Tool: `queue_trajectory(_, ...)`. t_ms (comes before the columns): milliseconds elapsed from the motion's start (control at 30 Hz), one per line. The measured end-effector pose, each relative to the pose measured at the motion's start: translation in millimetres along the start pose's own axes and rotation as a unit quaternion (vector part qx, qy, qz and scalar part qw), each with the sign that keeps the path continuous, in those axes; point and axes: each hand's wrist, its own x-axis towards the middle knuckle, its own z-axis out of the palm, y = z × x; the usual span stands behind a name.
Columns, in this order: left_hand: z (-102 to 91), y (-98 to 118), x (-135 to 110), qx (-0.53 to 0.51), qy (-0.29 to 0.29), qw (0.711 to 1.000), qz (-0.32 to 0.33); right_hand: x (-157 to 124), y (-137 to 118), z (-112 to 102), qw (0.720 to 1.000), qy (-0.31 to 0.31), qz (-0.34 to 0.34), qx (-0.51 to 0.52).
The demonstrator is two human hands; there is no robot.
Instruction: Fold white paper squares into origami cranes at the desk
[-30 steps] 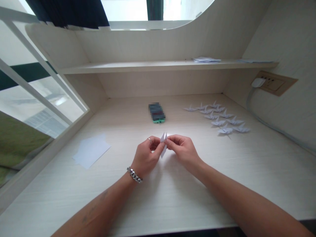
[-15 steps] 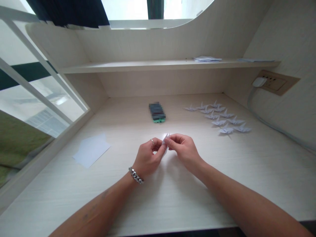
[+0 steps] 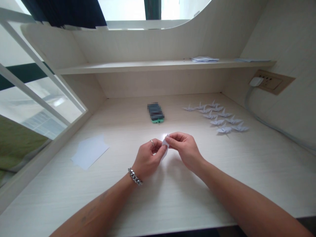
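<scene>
A small folded piece of white paper [image 3: 165,152] is held between my two hands above the middle of the desk. My left hand [image 3: 149,155], with a ring and a chain bracelet, pinches its left side between thumb and fingers. Thumb and forefinger of my right hand [image 3: 185,147] grip its upper right tip. My fingers cover much of the paper, so its exact folds are hard to make out. Several white paper cranes [image 3: 217,122] stand in rows at the right rear of the desk.
Loose white paper sheets [image 3: 90,151] lie on the left of the desk [image 3: 123,210]. A dark, blurred-out object with a green end [image 3: 156,113] lies behind my hands. Papers [image 3: 204,59] rest on the shelf. A white plug [image 3: 256,81] sits in the right wall socket, its cable trailing along the wall.
The folded paper has turned slightly between my fingers, and more of its flat face shows. Both hands stay nearly in place; the whole view has shifted a little.
</scene>
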Motion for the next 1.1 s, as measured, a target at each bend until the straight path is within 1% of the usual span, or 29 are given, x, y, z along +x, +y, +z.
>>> queue_trajectory(233, 0.8, 1.5, -0.5, -0.024, -0.027, 0.999, -0.014, 1.2, -2.7, -0.8, 1.000, 0.016, -0.013, -0.004)
queue_trajectory(367, 0.0, 0.9, -0.5, -0.046, -0.036, 0.998, -0.030, 2.1, -5.2, -3.2, 1.000, -0.002, 0.010, -0.003)
queue_trajectory(500, -0.2, 1.3, -0.4, -0.049, -0.045, 0.997, -0.030, 1.7, -6.8, -5.7, 0.997, -0.040, 0.014, -0.072)
queue_trajectory(600, 0.4, 4.0, -0.1, -0.053, -0.055, 0.997, -0.032, 0.7, -7.6, -5.6, 0.994, -0.027, -0.002, -0.108)
queue_trajectory(767, 0.7, 4.6, 0.6, -0.042, -0.059, 0.997, -0.028, 0.2, -8.1, -4.5, 0.995, -0.025, 0.012, -0.091)
queue_trajectory(900, -0.6, 0.6, 1.3, -0.034, -0.064, 0.997, -0.028, 0.4, -7.9, -4.7, 0.994, -0.007, -0.005, -0.105)
queue_trajectory(967, -1.6, -1.2, 1.3, -0.019, -0.056, 0.998, -0.028, 0.5, -8.2, -5.7, 0.993, -0.024, 0.015, -0.115)
queue_trajectory(1033, -2.2, -2.4, 0.9, 0.007, -0.045, 0.999, -0.026, 1.0, -8.1, -7.2, 0.987, -0.068, 0.031, -0.144)
queue_trajectory(1100, -1.8, -2.7, 0.5, 0.028, -0.042, 0.998, -0.024, 1.9, -6.6, -9.0, 0.977, -0.097, 0.016, -0.190)
